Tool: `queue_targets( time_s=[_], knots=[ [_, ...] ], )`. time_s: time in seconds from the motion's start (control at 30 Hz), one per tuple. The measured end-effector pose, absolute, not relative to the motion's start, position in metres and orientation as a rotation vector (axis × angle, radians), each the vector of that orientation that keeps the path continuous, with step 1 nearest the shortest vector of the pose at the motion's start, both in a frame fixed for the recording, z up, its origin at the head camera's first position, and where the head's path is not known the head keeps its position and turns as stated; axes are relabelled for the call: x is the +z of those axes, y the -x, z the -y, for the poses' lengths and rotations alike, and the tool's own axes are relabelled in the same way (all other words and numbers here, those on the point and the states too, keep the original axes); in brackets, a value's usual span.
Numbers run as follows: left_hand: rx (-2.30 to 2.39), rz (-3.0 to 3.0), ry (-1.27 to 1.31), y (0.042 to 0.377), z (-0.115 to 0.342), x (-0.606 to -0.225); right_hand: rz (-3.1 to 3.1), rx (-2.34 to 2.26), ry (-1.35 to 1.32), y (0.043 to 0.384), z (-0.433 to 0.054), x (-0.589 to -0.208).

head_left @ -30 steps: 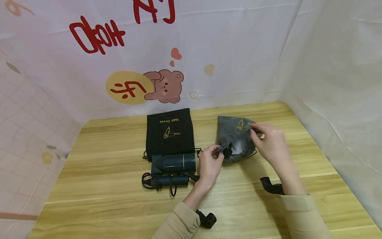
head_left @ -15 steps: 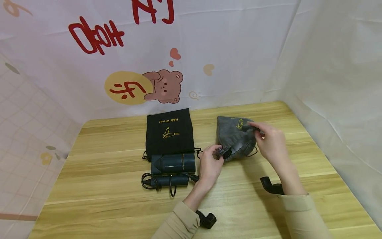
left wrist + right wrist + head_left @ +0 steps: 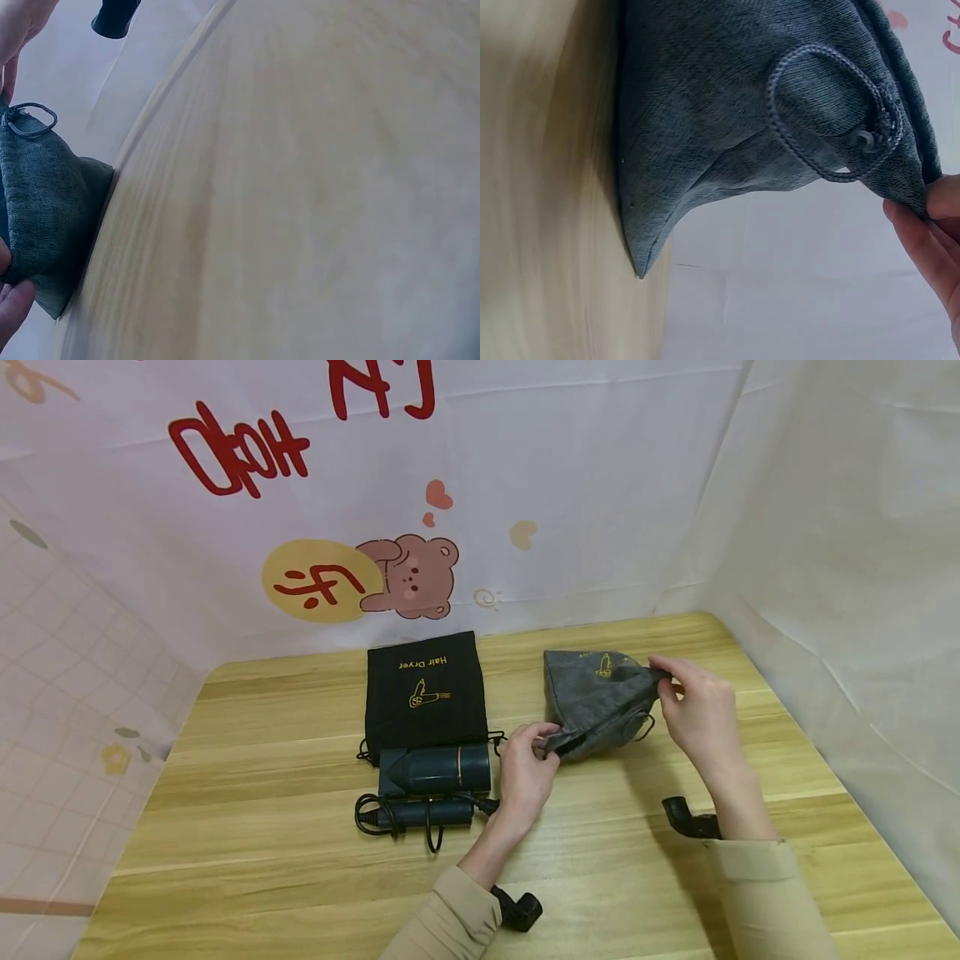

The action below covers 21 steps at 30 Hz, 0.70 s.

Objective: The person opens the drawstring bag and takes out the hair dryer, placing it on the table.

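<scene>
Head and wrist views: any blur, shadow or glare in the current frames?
Head: lettering on the black bag reads clearly; soft shadow on the table beside the right sleeve, faint sheen, no harsh glare. Left wrist: table grain looks soft and washed out, with a bluish cast. Right wrist: weave of the gray bag and its cord look sharp, wood grain blurred, darker shadow beside the bag.

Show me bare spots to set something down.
Free: the table left of the black pouch and hair dryer; a narrower gap between black pouch and gray pouch. Crowded: mid-table, where hair dryer, left hand and gray pouch sit close.
</scene>
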<state>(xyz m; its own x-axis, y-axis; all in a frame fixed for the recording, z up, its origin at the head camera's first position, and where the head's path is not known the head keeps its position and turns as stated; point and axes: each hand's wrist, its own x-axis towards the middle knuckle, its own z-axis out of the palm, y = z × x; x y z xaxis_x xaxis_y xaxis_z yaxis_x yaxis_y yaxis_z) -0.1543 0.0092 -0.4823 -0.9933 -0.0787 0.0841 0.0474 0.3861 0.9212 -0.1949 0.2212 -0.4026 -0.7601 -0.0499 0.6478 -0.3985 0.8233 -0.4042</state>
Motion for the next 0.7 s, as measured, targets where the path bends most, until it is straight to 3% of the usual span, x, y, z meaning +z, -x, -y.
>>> queue_targets(
  time_s=[0.7],
  knots=[
    [-1.659, 2.534, 0.053, 0.1573, -0.0087, -0.4835, 2.317, 0.811, -0.269, 0.2036, -0.2274, -0.4093]
  ],
)
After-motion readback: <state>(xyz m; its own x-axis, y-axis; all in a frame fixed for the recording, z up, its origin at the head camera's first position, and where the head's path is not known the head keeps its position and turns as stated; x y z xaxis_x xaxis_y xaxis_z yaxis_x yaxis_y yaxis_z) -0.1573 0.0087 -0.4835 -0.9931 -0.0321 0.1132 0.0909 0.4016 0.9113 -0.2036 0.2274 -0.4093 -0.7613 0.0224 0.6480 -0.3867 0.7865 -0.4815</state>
